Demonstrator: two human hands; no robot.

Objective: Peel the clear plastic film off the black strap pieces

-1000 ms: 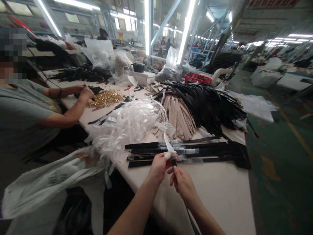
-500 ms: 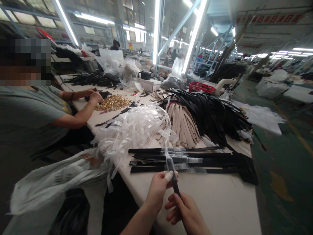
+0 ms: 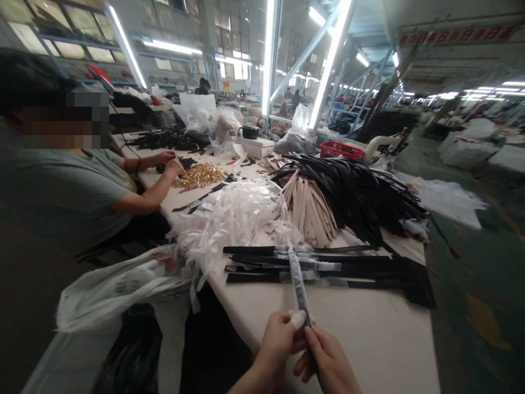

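A black strap (image 3: 301, 298) with a clear plastic sleeve over its far part runs between my hands, pointing away from me. My left hand (image 3: 283, 334), with a white cover on its thumb, pinches the sleeved strap. Close behind it, my right hand (image 3: 324, 353) grips the bare strap between thumb and fingers. Beyond my hands, several black straps (image 3: 369, 264) lie side by side across the table, each with a crinkled clear sleeve around part of it. A heap of clear plastic sleeves (image 3: 229, 213) sits to their left.
Beige straps (image 3: 305, 210) and a thick bundle of black straps (image 3: 348, 191) lie at the back of the table (image 3: 369, 334). On the left, a co-worker (image 3: 135, 191) handles small parts beside gold metal pieces (image 3: 203, 175). A white sack (image 3: 118, 290) hangs near the table's left edge.
The plastic sleeve has come further down over the strap towards me. My left hand has moved nearer my right hand, and the whole view has shifted slightly.
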